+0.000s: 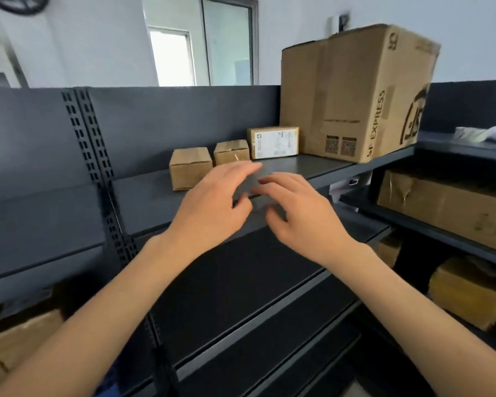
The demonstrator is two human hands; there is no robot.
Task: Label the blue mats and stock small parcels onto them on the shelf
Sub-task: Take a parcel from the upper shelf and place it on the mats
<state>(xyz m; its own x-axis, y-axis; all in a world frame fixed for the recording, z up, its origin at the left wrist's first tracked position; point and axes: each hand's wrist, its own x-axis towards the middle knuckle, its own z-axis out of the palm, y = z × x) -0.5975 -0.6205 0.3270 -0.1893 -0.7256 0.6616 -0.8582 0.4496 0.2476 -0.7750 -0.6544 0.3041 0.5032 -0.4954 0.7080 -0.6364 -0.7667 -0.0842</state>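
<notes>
At the far left a brown carton (20,333) sits on a lower level, and nothing blue can be made out on the dark shelf (143,202) above it, so the matting and labelling look not yet done here. Further along, three small parcels stand in a row straight on the bare shelf: a plain small box (190,169), a second plain box (231,151) just beside it, and a labelled parcel (273,142) next to the large SF Express carton (352,93). In front of them the left hand (212,202) hovers with fingers spread and its grip empty. Near it, the right hand (301,213) is likewise loose-fingered and holds nothing. On the right, more cartons (447,207) fill the lower levels. By my reading, some parcels are up, but mats, labels and most of the stocking are left.
</notes>
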